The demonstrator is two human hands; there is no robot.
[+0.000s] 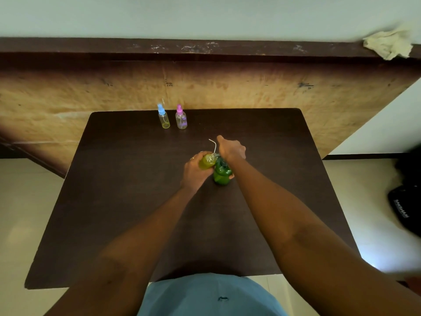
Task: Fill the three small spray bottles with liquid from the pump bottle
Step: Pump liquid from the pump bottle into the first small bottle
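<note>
Two spray btls, blue-capped btl [163,119] and pink-capped btl [181,119], stand capped at table's [136,201] 11 o'clock, little liquid in each. Third, yellow btl [207,161], mid-table: left hand [196,171] wraps it, tilted, touching green pump bottle [222,174] at its 4 o'clock. Right hand [231,149] curls above, by white tube [214,145]; grip unclear. Prob. last fill underway.

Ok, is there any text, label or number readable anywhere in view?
Black bag on the floor: white lettering, too blurred to read.
Plywood board: dark pen marks, illegible.
Green pump bottle, blue-capped spray bottle, pink-capped spray bottle, held spray bottle: no labels visible.
</note>
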